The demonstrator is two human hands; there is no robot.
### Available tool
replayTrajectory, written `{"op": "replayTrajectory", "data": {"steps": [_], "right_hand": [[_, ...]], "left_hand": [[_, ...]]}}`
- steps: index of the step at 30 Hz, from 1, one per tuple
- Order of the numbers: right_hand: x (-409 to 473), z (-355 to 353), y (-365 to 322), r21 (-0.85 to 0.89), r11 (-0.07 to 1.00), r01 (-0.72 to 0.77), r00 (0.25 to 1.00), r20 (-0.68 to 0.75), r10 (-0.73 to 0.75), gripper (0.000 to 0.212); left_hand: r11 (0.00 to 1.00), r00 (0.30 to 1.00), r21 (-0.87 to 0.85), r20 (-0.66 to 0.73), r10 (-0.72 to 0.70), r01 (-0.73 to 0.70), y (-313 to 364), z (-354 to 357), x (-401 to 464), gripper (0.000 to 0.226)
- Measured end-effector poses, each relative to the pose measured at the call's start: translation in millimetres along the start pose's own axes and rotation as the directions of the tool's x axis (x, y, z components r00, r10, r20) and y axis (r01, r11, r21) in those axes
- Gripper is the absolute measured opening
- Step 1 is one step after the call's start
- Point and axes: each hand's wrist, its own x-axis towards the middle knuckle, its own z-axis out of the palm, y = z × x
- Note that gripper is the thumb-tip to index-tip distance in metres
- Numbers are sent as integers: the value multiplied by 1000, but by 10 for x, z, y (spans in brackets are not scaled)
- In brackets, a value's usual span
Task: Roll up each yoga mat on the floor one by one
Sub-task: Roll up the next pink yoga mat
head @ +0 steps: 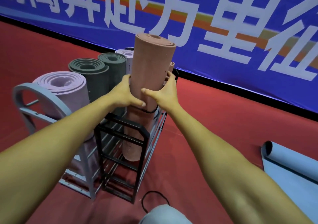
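Head view: a rolled pink yoga mat [151, 65] is held upright by both hands, its lower end set inside the black rack [120, 148] and its upper half standing well above the rack's top rail. The left hand [125, 93] is wrapped round the roll's left side, fingers curled behind it, thumb pressed on the front. The right hand [163, 89] is clamped on the right side, fingers curled round the back, thumb laid across the front. A black elastic band [149, 111] is looped round the roll just below the hands. Behind it, at the rack's far end, a second pink roll [171, 67] is partly hidden. In the grey rack [39, 103] touching the black one's left side, a lilac roll [63, 89], two dark green rolls [93, 74] and a pale roll [126, 57] are stood on end. A blue mat [290, 163] is lying on the red floor [223, 120] at the right edge, one end curled. A black cord [151, 199] is lying on the floor near the black rack's front corner. A blue banner [223, 26] is hung along the back.
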Motion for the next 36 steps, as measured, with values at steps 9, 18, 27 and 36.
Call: {"op": "replayTrajectory", "data": {"steps": [9,18,27,36], "right_hand": [[123,9,548,-90,994,-57,964,255,78,113],[117,132,737,-151,979,139,964,246,-99,125],[189,116,773,-392,911,128,974,224,-40,136],[73,23,685,-315,942,-111,961,208,183,136]], "left_hand": [[950,988,276,9,-154,146,-155,108,243,83],[988,996,128,4,-91,89,-286,146,369,90],[891,991,434,-77,-108,131,-73,289,304,96],[915,961,395,-208,180,-86,-12,12,14,70]]}}
